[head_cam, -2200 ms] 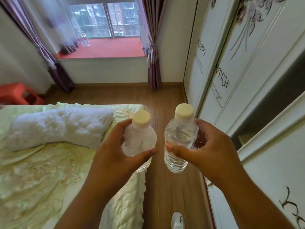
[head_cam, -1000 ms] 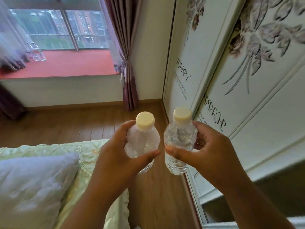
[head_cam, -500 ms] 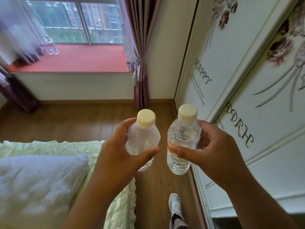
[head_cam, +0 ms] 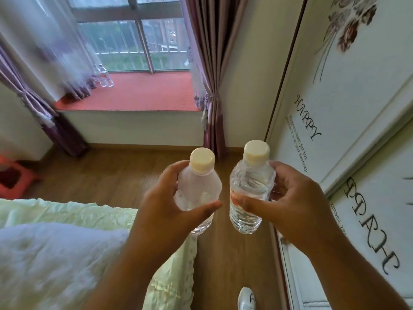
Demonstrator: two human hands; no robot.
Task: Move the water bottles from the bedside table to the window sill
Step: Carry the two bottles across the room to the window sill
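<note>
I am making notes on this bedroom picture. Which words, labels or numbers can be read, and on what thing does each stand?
"HAPPY": upper wardrobe door panel, in dark script.
Small script lines beside it: only "your doorstep" reads; the rest is too small.
Large script on the lower wardrobe door panel: cut off and tilted, not readable.
Red label on the bottle in the right hand: hidden by the right hand, unreadable.
Bottles on the window sill: too blurred.

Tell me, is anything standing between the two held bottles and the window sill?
Nothing visible does. Bare wooden floor runs from the bottles to the sill; the bed lies left, the wardrobe right.
</note>
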